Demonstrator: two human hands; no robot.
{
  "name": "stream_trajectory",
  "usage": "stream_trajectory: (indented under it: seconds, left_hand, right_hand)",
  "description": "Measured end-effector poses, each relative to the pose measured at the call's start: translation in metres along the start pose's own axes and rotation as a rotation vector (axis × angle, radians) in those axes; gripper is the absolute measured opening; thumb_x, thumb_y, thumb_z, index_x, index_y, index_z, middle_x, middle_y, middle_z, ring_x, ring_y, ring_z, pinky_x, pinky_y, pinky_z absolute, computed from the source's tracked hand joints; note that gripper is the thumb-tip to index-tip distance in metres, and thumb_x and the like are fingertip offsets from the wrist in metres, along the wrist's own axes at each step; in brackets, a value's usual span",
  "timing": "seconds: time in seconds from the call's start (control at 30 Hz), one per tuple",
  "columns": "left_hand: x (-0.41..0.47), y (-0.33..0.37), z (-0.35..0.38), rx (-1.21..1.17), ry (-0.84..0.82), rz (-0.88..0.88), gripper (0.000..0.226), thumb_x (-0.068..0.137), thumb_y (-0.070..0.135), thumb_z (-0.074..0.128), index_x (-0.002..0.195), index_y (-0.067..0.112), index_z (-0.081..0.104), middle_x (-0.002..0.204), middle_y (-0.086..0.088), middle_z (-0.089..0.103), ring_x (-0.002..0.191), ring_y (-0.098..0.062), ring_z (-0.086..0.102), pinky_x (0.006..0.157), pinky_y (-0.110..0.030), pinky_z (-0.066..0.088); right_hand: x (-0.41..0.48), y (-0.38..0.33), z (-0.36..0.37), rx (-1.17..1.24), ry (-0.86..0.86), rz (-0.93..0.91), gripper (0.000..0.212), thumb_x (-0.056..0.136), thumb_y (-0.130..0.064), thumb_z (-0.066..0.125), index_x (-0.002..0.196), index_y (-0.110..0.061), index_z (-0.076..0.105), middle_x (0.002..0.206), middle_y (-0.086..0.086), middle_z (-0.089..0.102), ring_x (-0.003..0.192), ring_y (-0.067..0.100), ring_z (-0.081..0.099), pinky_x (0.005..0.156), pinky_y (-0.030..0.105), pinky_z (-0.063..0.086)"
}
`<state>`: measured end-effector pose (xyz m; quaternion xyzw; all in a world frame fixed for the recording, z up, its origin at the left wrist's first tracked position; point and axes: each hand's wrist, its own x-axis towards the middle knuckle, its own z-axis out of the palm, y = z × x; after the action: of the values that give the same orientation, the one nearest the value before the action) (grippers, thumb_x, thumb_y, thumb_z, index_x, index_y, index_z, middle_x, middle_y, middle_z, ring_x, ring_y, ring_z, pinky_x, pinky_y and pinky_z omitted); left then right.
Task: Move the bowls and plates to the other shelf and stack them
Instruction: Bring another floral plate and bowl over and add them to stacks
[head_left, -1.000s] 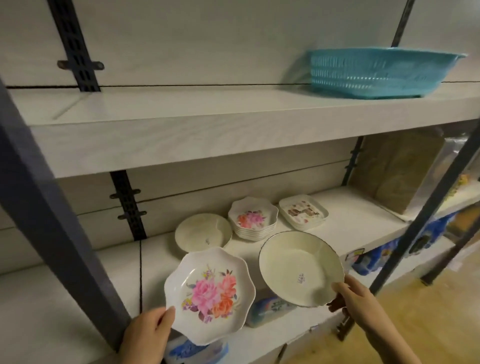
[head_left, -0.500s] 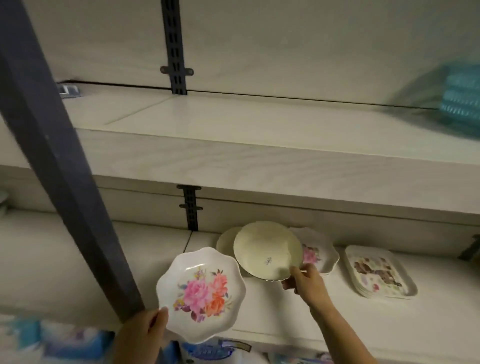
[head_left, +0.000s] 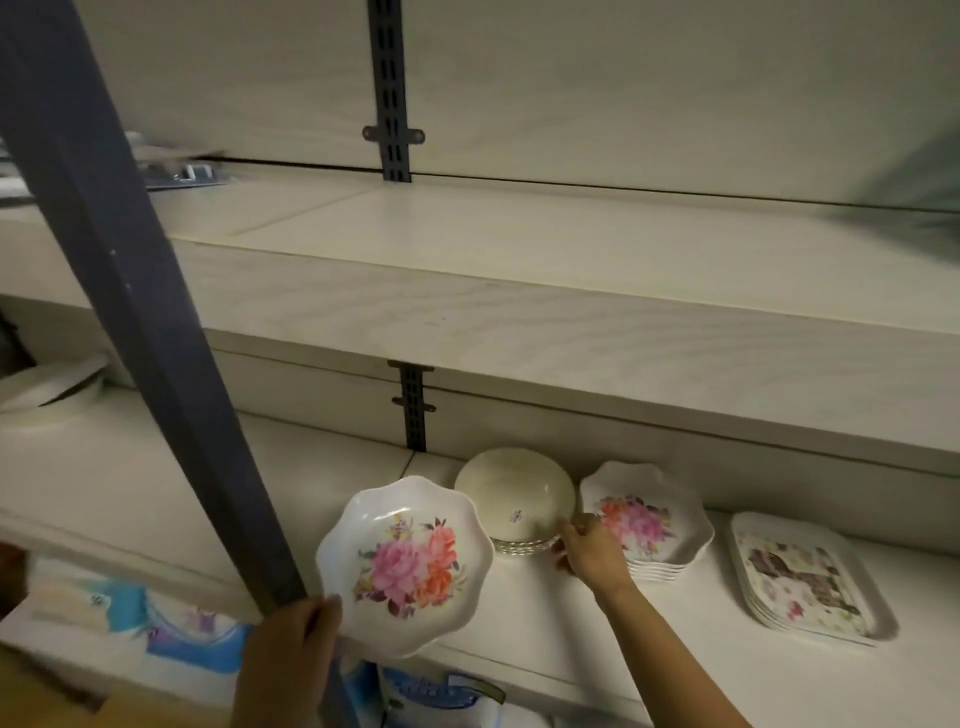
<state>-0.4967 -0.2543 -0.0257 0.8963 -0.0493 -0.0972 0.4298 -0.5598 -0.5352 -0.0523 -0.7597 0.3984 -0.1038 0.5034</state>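
My left hand (head_left: 288, 657) grips the lower left rim of a scalloped white plate with pink and orange flowers (head_left: 404, 564), held tilted in front of the middle shelf (head_left: 519, 623). My right hand (head_left: 587, 551) holds the right rim of a plain cream bowl (head_left: 517, 493), which lies on top of a stack of cream bowls on that shelf. To its right stands a stack of scalloped flower plates (head_left: 647, 522). Farther right lies a stack of rectangular patterned plates (head_left: 805, 582).
A dark slanted metal post (head_left: 130, 291) crosses the left foreground, next to my left hand. The upper shelf (head_left: 519, 270) overhangs the dishes. White dishes (head_left: 49, 387) sit at far left on the middle shelf. Blue packages (head_left: 197, 634) lie on the shelf below.
My right hand has lowered the cream bowl onto the cream stack beside the flower plates. The view has shifted left. My left hand still holds the flower plate.
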Motion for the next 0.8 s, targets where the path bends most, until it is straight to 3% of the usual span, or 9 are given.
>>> stream_trajectory:
  seconds: [0.07, 0.13, 0.23, 0.37, 0.6, 0.8]
  left_hand:
    - [0.005, 0.004, 0.003, 0.006, -0.04, 0.034, 0.026, 0.092, 0.017, 0.052, 0.096, -0.004, 0.067, 0.095, -0.024, 0.069, 0.094, -0.037, 0.063, 0.071, -0.031, 0.038]
    - [0.014, 0.012, 0.011, 0.04, -0.075, 0.056, 0.025, 0.092, 0.018, 0.052, 0.088, 0.0, 0.069, 0.089, -0.022, 0.068, 0.092, -0.037, 0.063, 0.07, -0.032, 0.038]
    - [0.025, 0.029, 0.028, 0.107, -0.161, 0.099, 0.033, 0.092, 0.022, 0.052, 0.063, 0.01, 0.059, 0.079, -0.023, 0.063, 0.088, -0.036, 0.061, 0.072, -0.036, 0.038]
    - [0.025, 0.053, 0.055, 0.129, -0.187, 0.196, 0.038, 0.09, 0.017, 0.055, 0.052, 0.012, 0.051, 0.072, -0.025, 0.063, 0.073, -0.033, 0.058, 0.065, -0.035, 0.037]
    - [0.024, 0.1, 0.119, 0.09, -0.266, 0.262, 0.042, 0.09, 0.016, 0.053, 0.048, 0.019, 0.048, 0.051, 0.0, 0.053, 0.06, -0.025, 0.05, 0.054, -0.029, 0.032]
    - [0.039, 0.142, 0.172, 0.14, -0.335, 0.256, 0.04, 0.086, 0.012, 0.05, 0.048, 0.007, 0.043, 0.049, -0.008, 0.045, 0.055, -0.024, 0.044, 0.052, -0.03, 0.028]
  right_hand:
    - [-0.013, 0.002, -0.013, -0.019, 0.012, -0.038, 0.012, 0.095, -0.02, 0.049, 0.096, -0.009, 0.054, 0.07, 0.005, 0.064, 0.048, 0.014, 0.058, 0.055, 0.027, 0.048]
    - [-0.028, 0.007, -0.029, -0.031, -0.011, -0.036, 0.012, 0.095, -0.024, 0.05, 0.102, -0.015, 0.053, 0.076, 0.002, 0.066, 0.052, 0.012, 0.06, 0.056, 0.022, 0.046]
    - [-0.051, 0.018, -0.057, -0.045, -0.034, -0.039, 0.014, 0.095, -0.025, 0.047, 0.102, -0.019, 0.057, 0.079, -0.002, 0.068, 0.056, 0.01, 0.062, 0.059, 0.019, 0.046]
    - [-0.08, 0.036, -0.096, -0.059, 0.006, 0.009, 0.014, 0.094, -0.026, 0.048, 0.096, -0.022, 0.061, 0.079, -0.005, 0.071, 0.057, 0.008, 0.065, 0.062, 0.022, 0.045]
    - [-0.099, 0.068, -0.154, -0.112, -0.002, 0.066, 0.012, 0.092, -0.027, 0.051, 0.087, -0.027, 0.062, 0.077, -0.005, 0.072, 0.057, 0.007, 0.067, 0.063, 0.023, 0.046]
    - [-0.097, 0.091, -0.191, -0.121, -0.007, 0.056, 0.013, 0.092, -0.025, 0.051, 0.088, -0.026, 0.063, 0.074, -0.006, 0.072, 0.058, 0.007, 0.068, 0.065, 0.025, 0.046]
